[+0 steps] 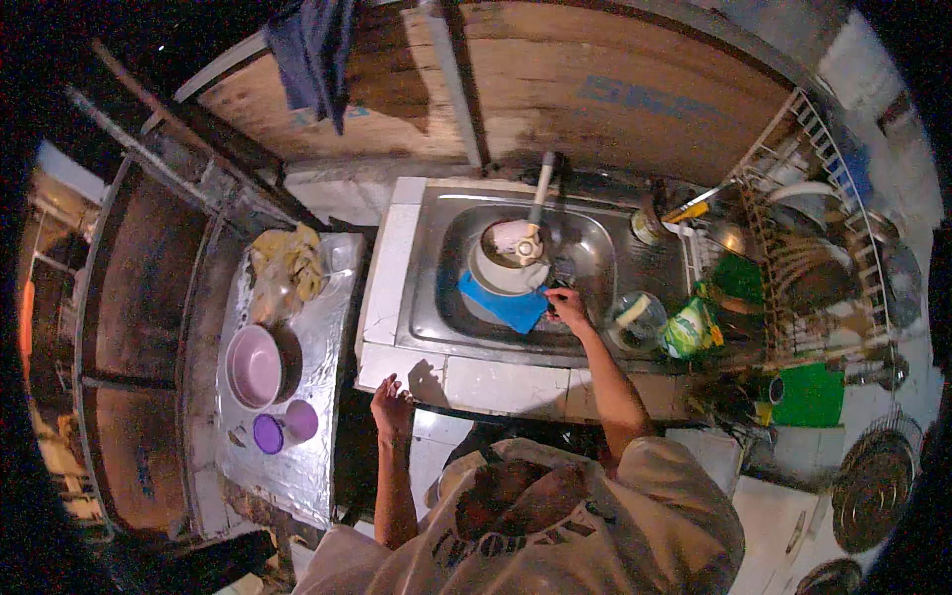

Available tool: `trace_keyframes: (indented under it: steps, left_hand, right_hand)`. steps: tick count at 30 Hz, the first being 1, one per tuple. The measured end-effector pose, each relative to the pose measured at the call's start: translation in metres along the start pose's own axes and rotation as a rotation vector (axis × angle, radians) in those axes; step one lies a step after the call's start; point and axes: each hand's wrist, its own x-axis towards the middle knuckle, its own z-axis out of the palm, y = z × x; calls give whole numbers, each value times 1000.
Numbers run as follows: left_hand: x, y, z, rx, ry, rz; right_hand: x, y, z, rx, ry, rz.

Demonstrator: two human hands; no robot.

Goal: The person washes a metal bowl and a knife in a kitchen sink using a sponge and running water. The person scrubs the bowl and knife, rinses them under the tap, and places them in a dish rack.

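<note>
In the steel sink (602, 297), a pale round bowl (491, 277) sits below the faucet (529, 242), with a pinkish item inside it. A flat blue cloth (513, 306) shows from beneath the bowl's near side. My right hand (568, 308) reaches over the basin, its curled fingers pinched at the cloth's right corner; the fingertips are small in the picture. My left hand (392, 407) hovers by the front edge of the white tiled counter (506, 383), empty, its fingers loosely apart. A clear bowl (637, 338) with a pale bar inside stands right of the basin.
A green-and-white packet (692, 329) lies beside the dish rack (811, 338). Left, a foil-covered table (316, 387) bears a pink bowl (254, 367), a purple-rimmed container (268, 434) and a crumpled yellowish plastic bag (286, 268). A dark cloth (311, 63) hangs on the plywood wall (610, 82).
</note>
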Motion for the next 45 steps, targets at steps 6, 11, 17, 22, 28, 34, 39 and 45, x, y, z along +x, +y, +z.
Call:
trace_keyframes:
  steps: [6,11,17,22,28,34,39,45]
  left_hand:
    - [14,-28,45,290,-203,-6]
    - [27,-47,63,326,-319,-65]
    - [42,-58,67,371,-401,-47]
    - [51,-68,74,358,-489,-108]
    - [49,-75,91,339,-502,-133]
    - [44,-65,86,330,-455,-125]
    - [41,-55,71,361,-356,-49]
    - [35,-47,63,332,-309,-19]
  right_hand:
    - [-91,-42,-57,-221,512,-370]
    - [-209,-101,-111,-510,850,-663]
    - [-355,-121,-157,-636,1204,-258]
    - [-387,-69,-200,-1045,1375,-229]
    - [-365,4,-238,-1229,1200,123]
    - [-364,-4,-231,-991,1179,-88]
    - [-306,0,-209,-503,883,-153]
    - [-172,26,-98,0,301,-146]
